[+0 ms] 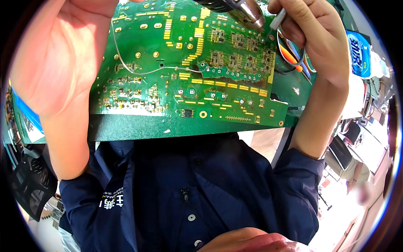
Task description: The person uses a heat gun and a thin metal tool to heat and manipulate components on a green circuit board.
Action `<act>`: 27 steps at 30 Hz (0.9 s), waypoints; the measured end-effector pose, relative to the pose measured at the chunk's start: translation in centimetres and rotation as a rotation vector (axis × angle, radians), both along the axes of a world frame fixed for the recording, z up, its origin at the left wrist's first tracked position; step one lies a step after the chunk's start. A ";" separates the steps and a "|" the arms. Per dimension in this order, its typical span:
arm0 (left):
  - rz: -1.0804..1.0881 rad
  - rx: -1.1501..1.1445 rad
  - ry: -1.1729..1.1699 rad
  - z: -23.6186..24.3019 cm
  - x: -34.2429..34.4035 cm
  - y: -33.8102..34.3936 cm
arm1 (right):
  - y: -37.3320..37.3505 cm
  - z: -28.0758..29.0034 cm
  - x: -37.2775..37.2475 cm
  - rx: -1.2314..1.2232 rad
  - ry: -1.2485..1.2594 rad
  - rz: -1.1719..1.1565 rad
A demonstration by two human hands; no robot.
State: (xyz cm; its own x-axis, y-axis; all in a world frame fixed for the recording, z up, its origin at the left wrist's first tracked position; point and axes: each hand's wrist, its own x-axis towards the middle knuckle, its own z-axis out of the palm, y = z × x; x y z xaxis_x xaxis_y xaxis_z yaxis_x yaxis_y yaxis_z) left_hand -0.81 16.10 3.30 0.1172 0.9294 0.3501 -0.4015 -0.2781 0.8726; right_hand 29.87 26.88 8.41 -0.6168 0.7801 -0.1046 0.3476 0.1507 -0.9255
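A large green circuit board [168,90] with gold pads and small parts lies before me. Over its far right part, the metal nozzle of a black hot-air gun [251,16] points down toward the components. My right hand [312,35] is closed on slim grey tweezers [278,21], their tip at the board near the nozzle. My left hand [58,59] is raised over the board's left side, palm showing. Its fingers run past the upper edge, so whether it holds the gun is hidden. A thin grey wire [145,73] curves across the board.
The board rests on a green table mat [126,128]. Orange-handled tools and cables [289,54] lie by the board's right edge. A blue and white package [360,54] stands farther right. Another person [350,170] is in the background at right.
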 end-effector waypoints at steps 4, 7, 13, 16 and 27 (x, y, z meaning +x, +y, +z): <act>-0.017 -0.010 0.016 0.1 -0.1 -0.1 | -0.2 -0.4 -0.4 0.062 -0.050 -0.060; -0.036 -0.015 0.023 0.0 0.2 -0.1 | 0.0 -0.6 -0.6 0.094 -0.051 -0.082; -0.045 -0.024 0.035 -0.1 0.3 0.0 | -0.3 -0.4 -1.2 0.182 -0.042 -0.076; -0.044 -0.030 0.036 -0.1 0.1 0.0 | -0.2 -0.6 -1.1 0.201 -0.045 -0.077; -0.069 -0.027 0.053 -0.1 0.8 0.1 | -0.1 -0.5 -1.3 0.265 -0.126 -0.061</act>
State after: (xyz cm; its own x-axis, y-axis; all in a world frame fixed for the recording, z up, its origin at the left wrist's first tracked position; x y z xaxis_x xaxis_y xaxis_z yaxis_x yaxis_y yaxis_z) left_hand -0.01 16.17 3.18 0.1990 0.9274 0.3168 -0.3721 -0.2276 0.8999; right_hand 28.56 26.77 7.95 -0.5629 0.8258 0.0352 0.4730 0.3567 -0.8056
